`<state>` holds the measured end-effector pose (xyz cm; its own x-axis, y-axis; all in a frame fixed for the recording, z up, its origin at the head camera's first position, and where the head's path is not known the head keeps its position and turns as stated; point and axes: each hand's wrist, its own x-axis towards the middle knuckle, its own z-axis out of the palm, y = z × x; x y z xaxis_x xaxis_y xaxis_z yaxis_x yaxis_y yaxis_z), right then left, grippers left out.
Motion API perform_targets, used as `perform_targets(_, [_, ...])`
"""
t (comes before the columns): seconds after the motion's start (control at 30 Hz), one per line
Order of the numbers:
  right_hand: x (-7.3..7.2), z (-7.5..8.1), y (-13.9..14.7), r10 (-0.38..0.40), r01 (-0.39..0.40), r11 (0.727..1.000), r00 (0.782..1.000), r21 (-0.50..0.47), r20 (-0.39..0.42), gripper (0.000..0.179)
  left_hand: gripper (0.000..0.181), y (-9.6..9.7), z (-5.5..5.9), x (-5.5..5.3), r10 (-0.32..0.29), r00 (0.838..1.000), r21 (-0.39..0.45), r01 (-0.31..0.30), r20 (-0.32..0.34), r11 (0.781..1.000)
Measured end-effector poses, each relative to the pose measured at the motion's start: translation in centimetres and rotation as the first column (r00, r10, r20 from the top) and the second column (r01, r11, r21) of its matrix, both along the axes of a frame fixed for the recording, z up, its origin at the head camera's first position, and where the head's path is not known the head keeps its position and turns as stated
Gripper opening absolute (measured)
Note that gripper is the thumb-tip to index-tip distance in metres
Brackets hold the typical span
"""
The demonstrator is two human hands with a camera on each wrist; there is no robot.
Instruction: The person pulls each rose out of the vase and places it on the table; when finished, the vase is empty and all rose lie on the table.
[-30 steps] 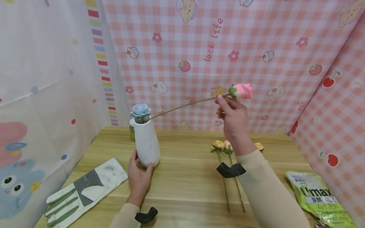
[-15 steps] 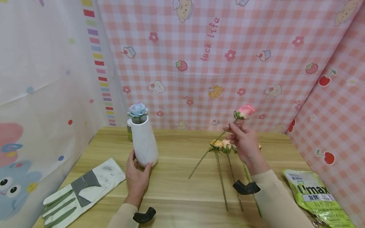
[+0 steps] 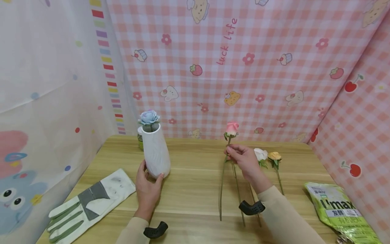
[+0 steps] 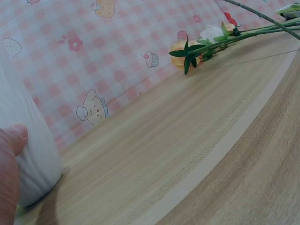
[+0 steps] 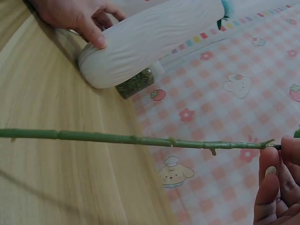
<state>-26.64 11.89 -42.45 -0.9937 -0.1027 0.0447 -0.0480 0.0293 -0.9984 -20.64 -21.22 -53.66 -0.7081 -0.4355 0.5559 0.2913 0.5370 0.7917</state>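
Observation:
On the left of the wooden table, a white vase point(image 3: 156, 150) stands with a pale blue flower point(image 3: 149, 117) in its mouth. My left hand point(image 3: 148, 191) grips the vase near its base, the thumb on the front; the left wrist view shows only part of that thumb point(image 4: 17, 136). My right hand point(image 3: 245, 164) pinches a pink rose point(image 3: 232, 128) just under the bloom, between thumb and fingers. Its bloom points up and the long green stem point(image 5: 117, 139) hangs down, well to the right of the vase. The bloom is outside the right wrist view.
Right of the rose lie a white flower point(image 3: 260, 154), a yellow flower point(image 3: 275, 156) and other stems, partly hidden by my right arm. A small jar point(image 5: 136, 83) stands close behind the vase. A work glove point(image 3: 94, 201) lies left, a green bag point(image 3: 341, 211) right.
My right hand has come down, first rightward, then back left. The pink rose has swung from nearly level, its stem end by the vase mouth, to upright. My left hand stays on the vase.

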Motion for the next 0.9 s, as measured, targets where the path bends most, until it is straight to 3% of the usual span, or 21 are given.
perform_targets(0.1, [-0.2, -0.4, -0.4, -0.002, 0.002, 0.999, 1.0, 0.045, -0.007, 0.036, 0.083, 0.0, 0.0, 0.0, 0.001, 1.0, 0.001, -0.001, 0.0, 1.0])
perform_targets(0.23, [-0.6, -1.4, -1.1, -0.06, 0.063, 0.992, 0.998, 0.111, -0.037, 0.033, 0.083, 0.0, 0.0, -0.1, 0.002, 1.0, 0.003, -0.002, -0.003, 1.0])
perform_targets(0.4, [-1.0, -3.1, -1.7, -0.154, 0.178, 0.962, 0.98, 0.206, -0.128, 0.021, 0.082, 0.1, 0.0, 0.0, 0.001, 1.0, 0.004, -0.001, -0.003, 1.0])
perform_targets(0.5, [-1.3, -4.0, -1.9, -0.172, 0.216, 0.944, 0.967, 0.25, -0.189, 0.016, 0.082, 0.1, 0.0, 0.0, 0.0, 1.0, 0.004, 0.001, -0.004, 1.0])
perform_targets(0.7, [-1.9, -5.3, -1.7, -0.125, 0.201, 0.921, 0.964, 0.334, -0.234, 0.014, 0.081, 0.2, 0.2, 0.1, 0.006, 1.0, 0.0, -0.006, -0.006, 1.0])
perform_targets(0.9, [-2.3, -6.2, -1.4, -0.056, 0.138, 0.882, 0.98, 0.45, -0.191, 0.014, 0.081, 0.1, 0.1, 0.1, 0.016, 1.0, -0.013, -0.016, 0.003, 1.0])
